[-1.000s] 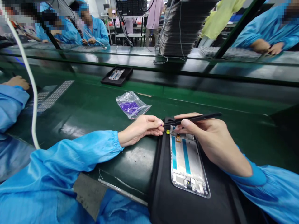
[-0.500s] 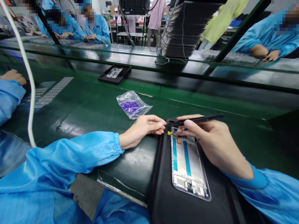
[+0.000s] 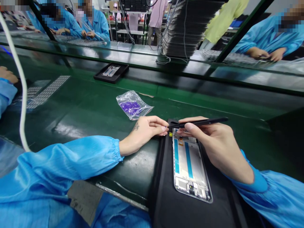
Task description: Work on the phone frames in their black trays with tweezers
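Black tweezers lie in my right hand, gripped between thumb and fingers, with their tips pointing left. Those tips meet the pinched fingertips of my left hand; whatever small piece sits between them is too tiny to name. Under my right hand lies a phone frame, silver inside with two blue strips and a small orange flex connector near its far end. A yellow tab sticks out at its upper left corner. The frame rests on a black tray.
A clear plastic bag with purple pieces lies beyond my left hand. Farther back, another black tray holds a phone frame. A white cable hangs at left, near a co-worker's sleeve and sheets of small parts.
The whole view has shifted slightly, so most things sit a little farther left. My hands keep nearly the same pose, tweezer tips still at my left fingertips.
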Demonstrator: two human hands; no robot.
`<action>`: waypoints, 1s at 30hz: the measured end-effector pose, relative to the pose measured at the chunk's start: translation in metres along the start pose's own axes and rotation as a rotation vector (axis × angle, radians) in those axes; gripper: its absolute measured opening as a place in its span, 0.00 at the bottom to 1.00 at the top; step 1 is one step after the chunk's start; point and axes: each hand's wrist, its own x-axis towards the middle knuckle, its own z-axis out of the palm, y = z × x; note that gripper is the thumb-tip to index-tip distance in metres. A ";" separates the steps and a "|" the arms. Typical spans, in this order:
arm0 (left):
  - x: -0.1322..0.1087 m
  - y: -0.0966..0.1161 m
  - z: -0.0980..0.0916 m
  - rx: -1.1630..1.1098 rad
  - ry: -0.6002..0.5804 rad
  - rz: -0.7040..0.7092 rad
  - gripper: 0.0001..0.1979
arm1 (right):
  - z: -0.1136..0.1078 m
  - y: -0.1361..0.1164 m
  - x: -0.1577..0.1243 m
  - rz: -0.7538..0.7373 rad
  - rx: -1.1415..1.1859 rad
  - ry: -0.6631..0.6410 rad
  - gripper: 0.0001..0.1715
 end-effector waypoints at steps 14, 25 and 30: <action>0.000 0.003 0.002 0.007 0.008 -0.019 0.05 | 0.001 -0.003 0.001 0.002 -0.046 -0.003 0.17; 0.000 0.007 0.001 -0.119 -0.028 -0.185 0.08 | -0.002 0.006 0.012 0.238 0.269 -0.046 0.22; 0.000 0.006 0.001 -0.108 -0.033 -0.179 0.09 | -0.002 0.006 0.014 0.266 0.307 -0.059 0.22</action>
